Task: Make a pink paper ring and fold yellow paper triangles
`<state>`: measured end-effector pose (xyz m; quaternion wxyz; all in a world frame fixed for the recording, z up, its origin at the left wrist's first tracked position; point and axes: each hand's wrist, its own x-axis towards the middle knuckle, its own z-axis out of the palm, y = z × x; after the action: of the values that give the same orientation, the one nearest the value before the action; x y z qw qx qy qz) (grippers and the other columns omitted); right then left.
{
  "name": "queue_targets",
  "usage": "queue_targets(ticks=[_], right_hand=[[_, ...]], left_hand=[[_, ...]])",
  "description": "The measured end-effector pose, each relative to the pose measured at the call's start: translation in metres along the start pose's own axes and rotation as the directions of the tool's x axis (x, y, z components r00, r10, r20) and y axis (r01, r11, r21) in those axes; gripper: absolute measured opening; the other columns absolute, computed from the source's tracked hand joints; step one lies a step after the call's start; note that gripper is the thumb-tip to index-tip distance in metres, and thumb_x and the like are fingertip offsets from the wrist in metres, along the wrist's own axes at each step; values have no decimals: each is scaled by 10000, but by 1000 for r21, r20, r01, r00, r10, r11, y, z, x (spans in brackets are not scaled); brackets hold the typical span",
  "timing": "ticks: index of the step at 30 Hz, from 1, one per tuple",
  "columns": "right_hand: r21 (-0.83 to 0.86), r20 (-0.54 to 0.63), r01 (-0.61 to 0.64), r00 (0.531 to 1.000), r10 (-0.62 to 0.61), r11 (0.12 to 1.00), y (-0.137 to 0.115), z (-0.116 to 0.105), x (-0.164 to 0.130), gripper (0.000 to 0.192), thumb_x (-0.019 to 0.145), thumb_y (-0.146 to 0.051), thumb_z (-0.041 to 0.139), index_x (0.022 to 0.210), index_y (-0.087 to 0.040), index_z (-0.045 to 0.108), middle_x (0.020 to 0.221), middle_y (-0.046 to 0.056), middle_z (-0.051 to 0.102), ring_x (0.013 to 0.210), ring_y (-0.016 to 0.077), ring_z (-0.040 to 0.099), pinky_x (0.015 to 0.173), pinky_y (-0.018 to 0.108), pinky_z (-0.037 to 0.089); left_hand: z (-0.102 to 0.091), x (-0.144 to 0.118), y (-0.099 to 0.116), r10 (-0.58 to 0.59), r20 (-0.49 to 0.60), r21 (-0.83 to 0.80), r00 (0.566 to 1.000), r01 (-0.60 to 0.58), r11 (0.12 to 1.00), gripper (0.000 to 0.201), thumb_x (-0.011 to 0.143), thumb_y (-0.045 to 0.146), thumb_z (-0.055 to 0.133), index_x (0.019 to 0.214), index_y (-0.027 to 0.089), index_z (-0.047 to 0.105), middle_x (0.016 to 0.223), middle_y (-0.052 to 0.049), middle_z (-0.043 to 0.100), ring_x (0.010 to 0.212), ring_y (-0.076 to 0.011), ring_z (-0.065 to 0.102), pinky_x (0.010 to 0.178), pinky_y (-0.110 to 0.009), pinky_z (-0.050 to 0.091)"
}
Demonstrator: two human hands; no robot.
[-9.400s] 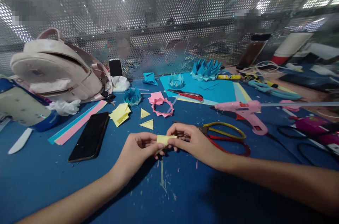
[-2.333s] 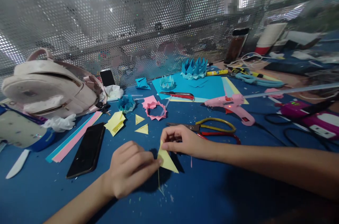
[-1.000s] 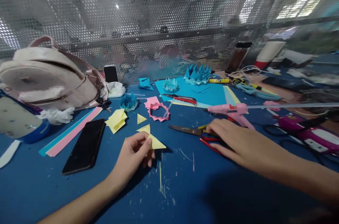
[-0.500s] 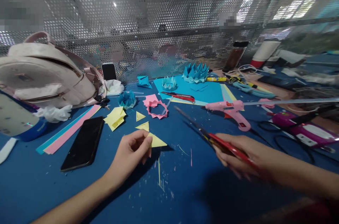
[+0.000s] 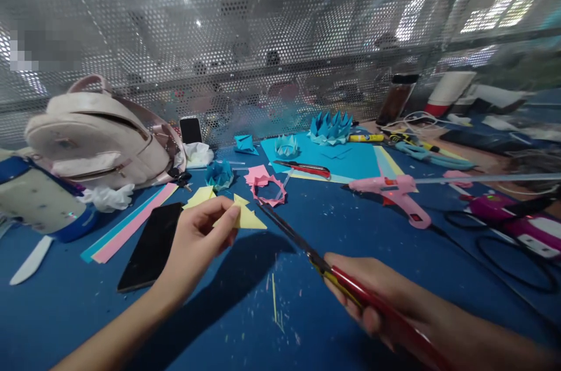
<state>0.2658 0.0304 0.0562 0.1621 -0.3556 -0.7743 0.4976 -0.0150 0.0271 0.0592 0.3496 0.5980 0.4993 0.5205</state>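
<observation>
Between thumb and fingers, my left hand (image 5: 201, 231) pinches a folded yellow paper triangle (image 5: 251, 220) above the blue table. My right hand (image 5: 372, 283) is wrapped around red-handled scissors (image 5: 357, 284), their blades pointing up and left and looking closed. The blade tips come close to the triangle's right side, apart from it in view. Behind my left hand lie yellow paper pieces (image 5: 200, 196), partly hidden. A pink folded-paper ring (image 5: 280, 198) rests just beyond the scissor tips. Thin yellow paper scraps (image 5: 274, 298) lie below, between my hands.
A black phone (image 5: 151, 248), paper strips (image 5: 131, 225) and a backpack (image 5: 100, 137) are on the left. Farther back stand blue folded-paper pieces (image 5: 331, 128), with a red utility knife (image 5: 303, 169) nearby. A pink glue gun (image 5: 394, 187) with its cord lies right.
My left hand has drawn the triangle slightly left and up. The scissors have come left and nearer to it, their blades now lower. The view has shifted a little.
</observation>
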Motion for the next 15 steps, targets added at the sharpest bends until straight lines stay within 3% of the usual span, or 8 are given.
queue_targets(ticks=[5,9,12,15], right_hand=[[13,68,11,998,-12,1000,-12,3,10,503,907,-697,461,784,-221,568,723,23,576,644,164,513,610,292,473],[9,69,1,998,-2,1000,-12,7,5,554,895,-749,419,816,-219,560,828,61,633,741,196,550,669,324,474],[29,63,-43,997,41,999,-4,9,2,622,858,-816,403,905,-222,583,882,73,638,741,199,555,637,315,481],[49,77,-19,997,15,999,6,10,2,669,807,-863,429,861,-211,574,809,45,586,684,174,523,577,277,464]], left_hand=[[-2,-2,7,12,9,-40,1000,-11,999,386,944,411,593,647,167,561,514,34,505,411,-58,410,379,-144,285],[-1,-2,10,13,15,-38,1000,-12,999,381,951,407,588,658,165,571,528,29,535,402,-54,423,392,-153,305],[-1,-1,9,6,24,-37,1000,-5,999,380,958,416,581,674,163,585,543,23,553,400,-55,437,399,-161,313],[-2,-2,8,10,35,-43,999,-8,999,375,959,414,581,680,164,592,549,24,556,401,-55,444,402,-163,320]])
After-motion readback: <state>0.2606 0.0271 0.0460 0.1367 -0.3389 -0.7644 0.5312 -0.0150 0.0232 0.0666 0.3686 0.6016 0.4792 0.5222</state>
